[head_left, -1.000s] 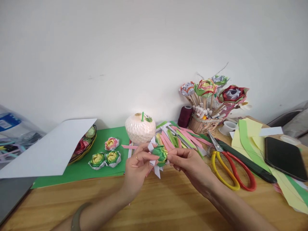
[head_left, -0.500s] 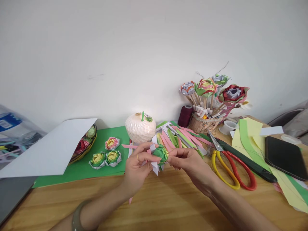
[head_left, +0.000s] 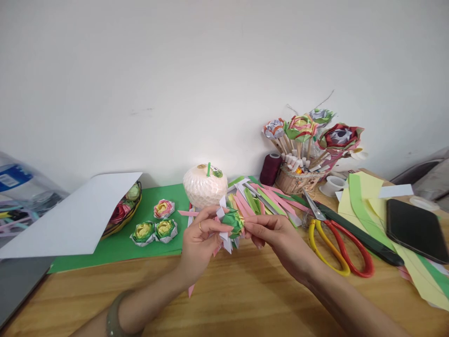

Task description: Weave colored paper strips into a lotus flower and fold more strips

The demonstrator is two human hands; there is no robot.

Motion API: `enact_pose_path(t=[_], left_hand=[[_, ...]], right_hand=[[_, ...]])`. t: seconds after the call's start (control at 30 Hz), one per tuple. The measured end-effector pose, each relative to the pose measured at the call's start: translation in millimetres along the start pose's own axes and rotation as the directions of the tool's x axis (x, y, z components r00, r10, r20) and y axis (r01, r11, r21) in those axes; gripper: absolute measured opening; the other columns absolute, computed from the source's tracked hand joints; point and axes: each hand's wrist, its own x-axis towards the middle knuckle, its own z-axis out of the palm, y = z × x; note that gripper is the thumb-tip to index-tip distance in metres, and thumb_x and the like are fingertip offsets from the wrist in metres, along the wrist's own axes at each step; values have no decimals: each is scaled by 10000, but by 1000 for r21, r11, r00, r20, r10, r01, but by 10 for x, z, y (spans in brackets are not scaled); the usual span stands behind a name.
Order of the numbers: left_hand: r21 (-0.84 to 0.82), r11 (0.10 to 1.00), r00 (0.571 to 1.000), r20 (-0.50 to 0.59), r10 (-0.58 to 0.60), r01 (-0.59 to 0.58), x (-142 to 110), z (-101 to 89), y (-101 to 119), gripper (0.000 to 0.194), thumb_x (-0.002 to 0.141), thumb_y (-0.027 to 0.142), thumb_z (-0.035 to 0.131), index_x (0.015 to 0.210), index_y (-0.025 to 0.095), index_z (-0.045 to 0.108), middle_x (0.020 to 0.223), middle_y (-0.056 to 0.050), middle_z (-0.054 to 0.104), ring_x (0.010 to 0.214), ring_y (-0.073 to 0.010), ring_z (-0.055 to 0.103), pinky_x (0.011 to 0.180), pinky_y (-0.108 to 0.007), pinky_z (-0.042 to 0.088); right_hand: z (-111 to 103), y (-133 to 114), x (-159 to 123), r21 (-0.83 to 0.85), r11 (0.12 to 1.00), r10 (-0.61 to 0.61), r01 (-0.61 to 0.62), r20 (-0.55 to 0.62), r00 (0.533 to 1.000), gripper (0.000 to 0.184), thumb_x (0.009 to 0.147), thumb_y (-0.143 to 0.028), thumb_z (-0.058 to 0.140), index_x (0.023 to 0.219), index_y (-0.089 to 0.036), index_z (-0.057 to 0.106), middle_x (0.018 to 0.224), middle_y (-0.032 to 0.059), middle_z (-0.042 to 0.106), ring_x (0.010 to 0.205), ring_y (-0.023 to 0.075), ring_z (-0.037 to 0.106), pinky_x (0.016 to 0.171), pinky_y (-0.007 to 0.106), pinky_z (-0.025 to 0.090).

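A green paper flower (head_left: 233, 222) with yellow inner petals and white strips around its base is held up just above the table's middle. My left hand (head_left: 201, 243) grips it from the left, fingers closed round the white base. From the right, my right hand (head_left: 271, 236) pinches at its petal edge with thumb and forefinger. Behind the hands lie several loose paper strips (head_left: 273, 199) in pink, green and white. Three finished paper flowers (head_left: 165, 230) rest to the left on a green sheet (head_left: 115, 255).
Red-and-yellow scissors (head_left: 338, 248) lie right, beside a dark green long tool (head_left: 372, 241) and a black phone (head_left: 417, 229). A foam-netted fruit (head_left: 205, 187), purple thread spool (head_left: 270, 169) and basket of paper flowers (head_left: 298, 180) stand behind. A white sheet (head_left: 70, 215) covers part of a bowl.
The flower has turned slightly in my hands, and more white strips show beneath it. My right fingers have shifted a little along the petals. Everything else stays put.
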Motion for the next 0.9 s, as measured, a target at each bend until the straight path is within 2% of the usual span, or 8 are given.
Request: enact_pose_path(t=[0.07, 0.23, 0.4, 0.77, 0.9], left_hand=[[-4, 1000, 1000, -4, -13, 13, -3, -2, -1, 159, 702, 102, 644, 709, 242, 718, 999, -49, 594, 772, -133, 604, 579, -219, 507], [-3, 1000, 1000, -3, -15, 15, -17, -16, -14, 155, 702, 114, 648, 716, 252, 717, 993, -47, 601, 787, -138, 604, 583, -220, 505], [-16, 1000, 1000, 1, -26, 26, -25, -21, -32, 135, 704, 124, 651, 722, 242, 713, 1015, -56, 593, 796, -142, 597, 565, -215, 500], [-65, 997, 999, 2, -35, 36, -25, -14, -29, 126, 698, 125, 663, 721, 238, 713, 1034, -54, 595, 954, -186, 580, 713, -263, 508], [-25, 999, 999, -12, -48, 47, -26, -2, 1, 126, 698, 137, 664, 698, 253, 714, 1008, -48, 606, 902, -175, 592, 660, -252, 515]], right_hand=[[-4, -2, -5, 7, 1000, 4, -4, 3, 1000, 225, 692, -347, 668, 597, -143, 666, 571, -3, 585, 488, 70, 391, 494, 227, 292], [-26, -8, -14, 52, 999, 3, -4, 30, 1000, 272, 739, -349, 620, 571, -138, 654, 583, 16, 598, 492, 77, 412, 499, 233, 300], [-32, -4, -6, 99, 994, 37, -46, 82, 996, 274, 698, -380, 673, 576, -136, 656, 571, 1, 579, 481, 61, 401, 485, 221, 285], [10, 33, -7, 92, 993, 72, -71, -12, 997, 294, 594, -422, 739, 599, -135, 678, 549, -7, 583, 447, 51, 392, 454, 216, 287], [17, 34, -12, 111, 991, 75, -70, -35, 997, 270, 600, -396, 741, 606, -133, 680, 545, -10, 585, 438, 44, 397, 447, 208, 286]])
